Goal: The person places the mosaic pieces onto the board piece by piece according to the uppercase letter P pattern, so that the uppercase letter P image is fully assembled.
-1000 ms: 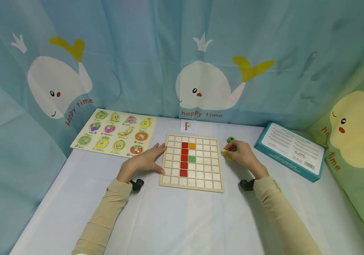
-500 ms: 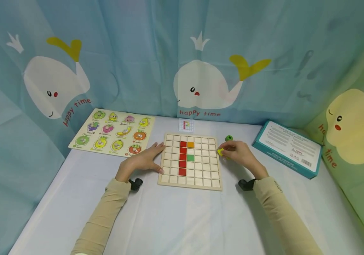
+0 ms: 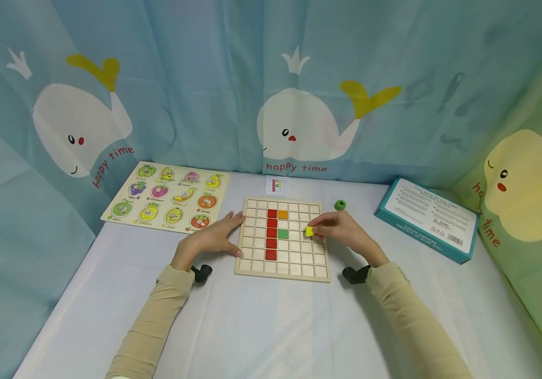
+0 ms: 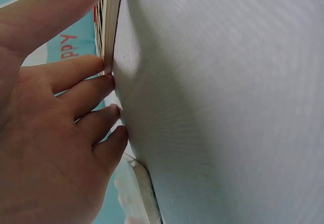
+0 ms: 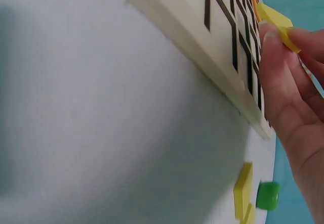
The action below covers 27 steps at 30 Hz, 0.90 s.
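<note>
A square wooden grid board [image 3: 294,258] lies mid-table, with a column of red tiles [image 3: 271,233], one orange tile [image 3: 283,215] and one green tile [image 3: 283,234] in its cells. My right hand [image 3: 346,234] pinches a yellow tile [image 3: 309,231] between thumb and fingertips over the board's right columns. In the right wrist view, that yellow tile [image 5: 276,17] is tilted above the grid. My left hand [image 3: 211,241] touches the board's left edge, thumb and fingers spread apart. Its fingers [image 4: 86,95] look extended along the edge in the left wrist view.
Beyond the board lies a small pattern card [image 3: 277,185]. A fruit puzzle board [image 3: 223,183] is at the back left, a teal box [image 3: 427,220] at the right. Near the board's right side are a small green rounded piece [image 3: 340,205] and loose yellow tiles [image 5: 243,189].
My right hand has moved left from beside the board to over its right columns, carrying the yellow tile. My left hand stays at the board's edge. The head view has shifted slightly.
</note>
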Each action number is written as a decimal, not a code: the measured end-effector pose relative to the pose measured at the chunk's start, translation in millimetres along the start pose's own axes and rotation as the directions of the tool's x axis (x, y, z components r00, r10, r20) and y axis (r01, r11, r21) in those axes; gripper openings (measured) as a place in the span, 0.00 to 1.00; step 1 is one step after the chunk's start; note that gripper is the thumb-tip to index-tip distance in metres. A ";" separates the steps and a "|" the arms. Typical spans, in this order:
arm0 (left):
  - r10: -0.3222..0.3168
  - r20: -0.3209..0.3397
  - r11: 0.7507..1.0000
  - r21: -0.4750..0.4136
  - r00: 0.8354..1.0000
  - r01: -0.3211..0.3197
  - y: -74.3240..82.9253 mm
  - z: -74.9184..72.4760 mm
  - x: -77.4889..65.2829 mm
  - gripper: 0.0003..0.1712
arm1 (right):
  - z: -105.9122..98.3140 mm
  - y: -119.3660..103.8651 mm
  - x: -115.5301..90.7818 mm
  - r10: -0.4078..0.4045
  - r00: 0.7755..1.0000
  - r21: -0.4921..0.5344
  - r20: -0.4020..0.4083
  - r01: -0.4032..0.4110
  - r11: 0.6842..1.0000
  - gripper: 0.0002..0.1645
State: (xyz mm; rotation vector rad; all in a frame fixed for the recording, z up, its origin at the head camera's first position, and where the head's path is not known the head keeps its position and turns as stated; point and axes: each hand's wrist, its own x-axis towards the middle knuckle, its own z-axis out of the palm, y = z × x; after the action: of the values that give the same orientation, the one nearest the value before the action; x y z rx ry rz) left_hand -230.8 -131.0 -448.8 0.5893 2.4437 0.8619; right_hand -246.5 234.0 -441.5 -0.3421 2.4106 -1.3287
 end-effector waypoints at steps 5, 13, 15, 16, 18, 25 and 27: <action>-0.005 0.002 1.000 0.004 1.000 0.005 -2.6 0.5 0.3 0.61 | 11.4 -3.9 7.6 -0.013 1.000 -0.004 0.015 0.013 1.000 0.13; 0.008 0.001 1.000 0.010 1.000 -0.008 -2.4 0.8 -0.1 0.60 | 25.4 -10.0 15.9 -0.021 1.000 -0.077 0.016 0.022 0.997 0.10; 0.009 0.000 1.000 0.010 1.000 -0.009 -2.3 0.8 -0.3 0.60 | 27.4 -10.9 17.3 -0.024 1.000 -0.111 0.009 0.025 0.993 0.09; 0.010 0.000 1.000 0.012 1.000 -0.010 -2.3 0.9 -0.1 0.60 | 28.1 -11.0 17.9 -0.029 1.000 -0.134 0.005 0.029 0.991 0.09; 0.011 -0.002 1.000 0.005 1.000 -0.011 -2.3 1.0 0.1 0.60 | 29.1 -11.9 18.3 -0.029 1.000 -0.146 -0.004 0.028 0.989 0.08; 0.005 -0.004 1.000 -0.007 1.000 -0.005 -2.3 1.4 -0.5 0.61 | 29.0 -14.6 17.7 0.003 1.000 -0.109 -0.014 -0.004 0.994 0.10; 0.005 -0.007 1.000 -0.011 1.000 -0.005 -2.2 1.3 -0.5 0.60 | 28.1 -15.5 16.8 0.002 1.000 -0.098 -0.015 -0.003 0.995 0.11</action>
State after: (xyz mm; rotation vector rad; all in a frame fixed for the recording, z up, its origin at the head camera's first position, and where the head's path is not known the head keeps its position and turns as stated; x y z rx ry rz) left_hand -230.2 -132.2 -451.0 0.5898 2.4434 0.8801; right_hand -249.2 198.1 -445.5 -0.3566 2.4939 -1.2182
